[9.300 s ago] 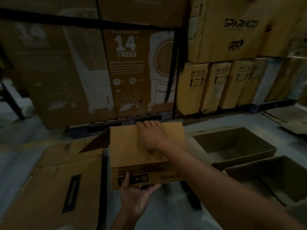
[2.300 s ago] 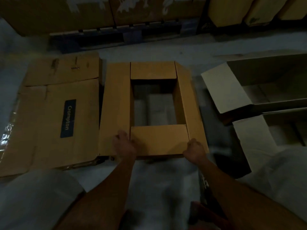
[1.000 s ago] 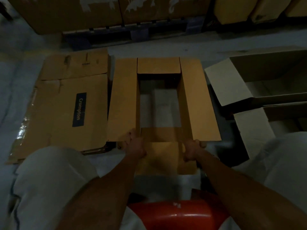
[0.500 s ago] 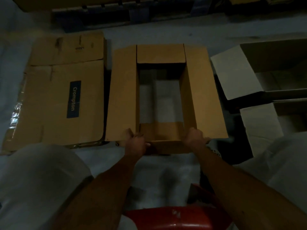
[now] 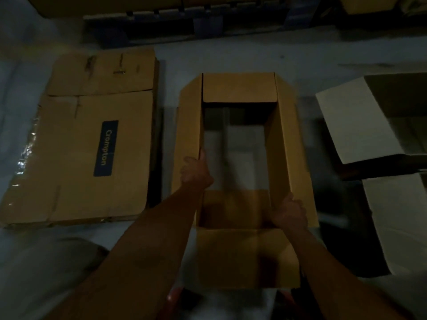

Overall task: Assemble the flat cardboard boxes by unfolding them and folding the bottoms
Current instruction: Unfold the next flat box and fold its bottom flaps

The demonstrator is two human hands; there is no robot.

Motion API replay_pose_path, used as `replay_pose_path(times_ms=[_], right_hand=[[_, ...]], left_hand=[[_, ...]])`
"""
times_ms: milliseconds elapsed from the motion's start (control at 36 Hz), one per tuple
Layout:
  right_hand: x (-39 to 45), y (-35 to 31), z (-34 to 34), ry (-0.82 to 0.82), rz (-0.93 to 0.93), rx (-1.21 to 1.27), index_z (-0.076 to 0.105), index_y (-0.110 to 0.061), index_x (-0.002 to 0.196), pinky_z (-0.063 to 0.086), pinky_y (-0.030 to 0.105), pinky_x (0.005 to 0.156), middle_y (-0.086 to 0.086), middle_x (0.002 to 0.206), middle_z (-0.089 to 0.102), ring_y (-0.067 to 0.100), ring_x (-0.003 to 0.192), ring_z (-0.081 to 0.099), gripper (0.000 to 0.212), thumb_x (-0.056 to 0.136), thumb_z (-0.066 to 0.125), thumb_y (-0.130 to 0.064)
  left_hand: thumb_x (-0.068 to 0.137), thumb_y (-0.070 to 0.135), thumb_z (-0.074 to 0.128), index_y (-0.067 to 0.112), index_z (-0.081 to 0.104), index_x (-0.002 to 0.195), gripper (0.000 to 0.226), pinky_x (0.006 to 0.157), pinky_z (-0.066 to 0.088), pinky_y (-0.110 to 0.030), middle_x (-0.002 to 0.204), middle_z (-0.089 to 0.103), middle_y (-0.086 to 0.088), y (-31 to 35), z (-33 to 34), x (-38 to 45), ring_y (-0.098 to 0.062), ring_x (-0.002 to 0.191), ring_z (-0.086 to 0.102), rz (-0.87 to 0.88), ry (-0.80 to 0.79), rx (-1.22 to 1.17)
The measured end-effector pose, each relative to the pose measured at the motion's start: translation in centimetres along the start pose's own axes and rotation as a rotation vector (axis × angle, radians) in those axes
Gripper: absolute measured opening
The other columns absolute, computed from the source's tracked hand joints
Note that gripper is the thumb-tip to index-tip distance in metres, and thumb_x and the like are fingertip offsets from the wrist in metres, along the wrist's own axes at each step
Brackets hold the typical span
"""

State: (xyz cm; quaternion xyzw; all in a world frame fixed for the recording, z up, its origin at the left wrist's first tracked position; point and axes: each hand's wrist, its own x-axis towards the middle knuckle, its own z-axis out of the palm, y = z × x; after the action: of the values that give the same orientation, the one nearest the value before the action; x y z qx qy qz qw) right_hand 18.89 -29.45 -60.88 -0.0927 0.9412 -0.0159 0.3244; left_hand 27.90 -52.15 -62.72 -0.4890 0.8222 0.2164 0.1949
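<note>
A brown cardboard box (image 5: 291,144) stands unfolded on the grey floor in front of me, its upper flaps spread outwards. The floor shows through its open middle. My left hand (image 5: 195,172) grips the edge of the box's left side flap. My right hand (image 5: 288,213) grips the near end of the right side flap. The near flap (image 5: 247,257) lies folded out towards me between my forearms. The far flap (image 5: 239,87) leans away.
A stack of flat cardboard with a blue "Crompton" label (image 5: 106,147) lies on the floor to the left. Two assembled open boxes (image 5: 360,125) (image 5: 402,225) stand at the right. Pallets and large cartons (image 5: 184,21) run along the far side.
The box is closer to me and higher than half a second ago. My left hand has moved from the near corner up along the left flap; the near flap now lies flat towards me.
</note>
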Motion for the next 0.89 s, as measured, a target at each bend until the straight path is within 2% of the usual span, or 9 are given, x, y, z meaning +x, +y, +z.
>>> replay_pose_path(times_ms=[83, 167, 250, 333, 444, 583, 694, 806, 889], right_hand=[[1.8, -2.6, -1.4, 0.080, -0.026, -0.072, 0.037, -0.007, 0.136, 0.038, 0.047, 0.101, 0.021, 0.138, 0.035, 0.039, 0.126, 0.039, 0.069, 0.084, 0.063, -0.044], [4.9, -7.0, -3.1, 0.182, -0.250, -0.090, 0.040, -0.008, 0.135, 0.037, 0.045, 0.103, 0.020, 0.142, 0.033, 0.038, 0.130, 0.035, 0.059, 0.085, 0.060, -0.033], [9.7, -12.1, -3.8, 0.058, -0.424, 0.002, 0.041, -0.007, 0.137, 0.041, 0.039, 0.103, 0.021, 0.138, 0.045, 0.037, 0.127, 0.043, 0.057, 0.088, 0.060, -0.029], [13.3, -16.0, -3.5, 0.018, -0.509, -0.028, 0.034, -0.007, 0.142, 0.041, 0.042, 0.104, 0.022, 0.141, 0.043, 0.038, 0.129, 0.043, 0.063, 0.089, 0.060, -0.028], [15.6, -18.3, -2.1, 0.084, -0.778, -0.242, 0.012, -0.009, 0.153, 0.028, 0.042, 0.114, 0.017, 0.155, 0.023, 0.033, 0.141, 0.028, 0.079, 0.090, 0.057, -0.025], [18.2, -19.5, -1.6, 0.215, -0.746, -0.301, -0.007, -0.009, 0.153, 0.013, 0.044, 0.119, 0.015, 0.161, -0.006, 0.028, 0.149, 0.000, 0.087, 0.092, 0.052, -0.025], [19.3, -20.8, -3.9, 0.441, -0.735, -0.311, -0.003, -0.006, 0.153, 0.010, 0.047, 0.119, 0.022, 0.159, 0.003, 0.034, 0.147, 0.006, 0.088, 0.089, 0.053, -0.026], [20.0, -23.2, -7.4, 0.649, -0.709, -0.298, 0.007, -0.005, 0.153, 0.010, 0.048, 0.117, 0.024, 0.156, 0.015, 0.036, 0.145, 0.016, 0.086, 0.085, 0.056, -0.027], [21.1, -25.6, -9.9, 0.629, -0.737, -0.244, 0.008, -0.008, 0.153, 0.012, 0.048, 0.118, 0.022, 0.157, 0.012, 0.036, 0.146, 0.013, 0.088, 0.083, 0.059, -0.023]], left_hand=[[0.079, 0.014, 0.069, 0.025, 0.016, 0.148, 0.089, 0.090, 0.050, -0.044, 0.129, 0.045, -0.023, -0.2, 1.6, 1.2, -0.038, 0.111, 0.055, 0.039, 0.027, -0.058], [0.087, 0.006, 0.058, 0.019, 0.028, 0.146, 0.067, 0.091, 0.048, -0.043, 0.126, 0.052, -0.019, -0.8, 2.7, 2.2, -0.035, 0.110, 0.058, 0.103, 0.064, -0.159], [0.083, -0.001, 0.058, 0.018, 0.035, 0.140, 0.064, 0.089, 0.048, -0.042, 0.124, 0.055, -0.017, -1.3, 2.9, 2.9, -0.035, 0.109, 0.059, 0.114, 0.068, -0.182], [0.081, -0.004, 0.060, 0.020, 0.035, 0.136, 0.066, 0.085, 0.050, -0.043, 0.120, 0.054, -0.016, -1.2, 3.0, 2.9, -0.036, 0.104, 0.059, 0.100, 0.061, -0.167], [0.085, 0.001, 0.055, 0.021, 0.033, 0.133, 0.056, 0.082, 0.049, -0.046, 0.118, 0.051, -0.016, -1.2, 3.1, 3.2, -0.039, 0.100, 0.059, 0.084, 0.034, -0.152], [0.089, 0.011, 0.057, 0.025, 0.030, 0.132, 0.053, 0.081, 0.053, -0.046, 0.121, 0.051, -0.011, -1.5, 3.4, 3.4, -0.033, 0.099, 0.061, 0.097, 0.067, -0.178], [0.082, 0.004, 0.063, 0.025, 0.024, 0.141, 0.074, 0.082, 0.054, -0.045, 0.128, 0.046, -0.011, -1.3, 3.6, 3.0, -0.032, 0.102, 0.060, 0.109, 0.047, -0.179], [0.084, 0.007, 0.062, 0.026, 0.015, 0.147, 0.081, 0.083, 0.053, -0.042, 0.135, 0.041, -0.012, -1.2, 3.6, 2.8, -0.032, 0.106, 0.058, 0.097, 0.027, -0.197], [0.088, 0.015, 0.057, 0.027, 0.014, 0.148, 0.074, 0.080, 0.053, -0.041, 0.131, 0.043, -0.009, -1.4, 3.7, 3.1, -0.032, 0.101, 0.060, 0.120, 0.046, -0.201]])
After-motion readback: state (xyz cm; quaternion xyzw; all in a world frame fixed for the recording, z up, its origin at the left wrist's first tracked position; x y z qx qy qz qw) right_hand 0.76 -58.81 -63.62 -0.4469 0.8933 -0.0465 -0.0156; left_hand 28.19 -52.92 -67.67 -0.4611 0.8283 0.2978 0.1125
